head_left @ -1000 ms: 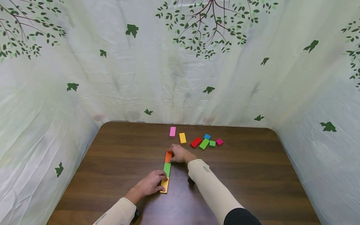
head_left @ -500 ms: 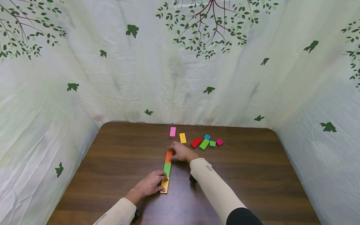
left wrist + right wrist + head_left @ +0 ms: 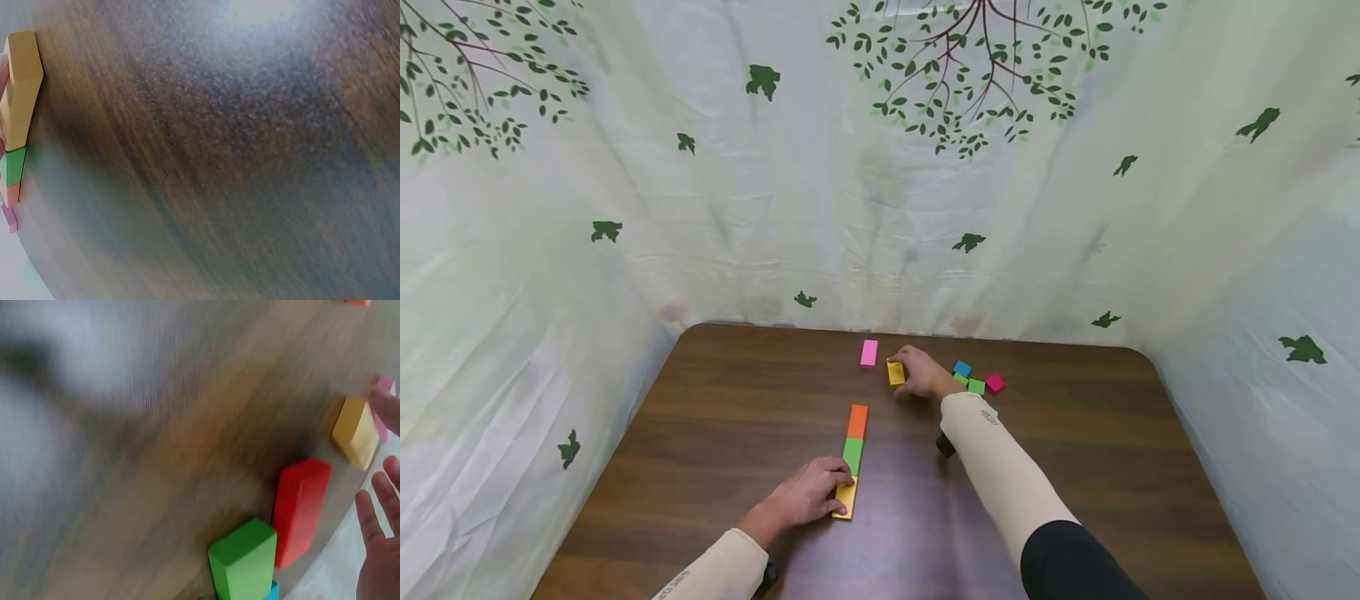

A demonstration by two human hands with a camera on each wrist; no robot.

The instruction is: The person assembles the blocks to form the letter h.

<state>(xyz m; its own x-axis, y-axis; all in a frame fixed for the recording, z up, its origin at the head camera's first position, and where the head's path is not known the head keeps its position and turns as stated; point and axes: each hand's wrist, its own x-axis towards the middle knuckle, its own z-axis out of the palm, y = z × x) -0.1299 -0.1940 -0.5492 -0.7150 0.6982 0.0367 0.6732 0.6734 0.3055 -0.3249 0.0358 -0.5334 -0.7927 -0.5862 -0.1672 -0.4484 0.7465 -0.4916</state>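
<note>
In the head view a yellow block [image 3: 846,500], a green block [image 3: 853,456] and an orange block [image 3: 857,421] lie end to end in a row on the table. My left hand [image 3: 808,493] holds the near yellow block, index finger by its far end and thumb by its near end. That block [image 3: 25,94] shows at the left edge of the left wrist view. Farther back, my right hand [image 3: 922,374] reaches over another yellow block [image 3: 896,373]. In the right wrist view its fingers are spread beside this block [image 3: 357,432], with space between them.
A pink block [image 3: 868,353] lies left of the far yellow one. To the right are a blue block [image 3: 962,367], a small green block [image 3: 976,387] and a magenta block [image 3: 995,383]. A red block [image 3: 302,509] and a larger green block [image 3: 245,559] lie under the right arm.
My right hand has left the orange block and moved back and right to the far yellow block. The left hand stays on the near yellow block. The head view has shifted slightly.
</note>
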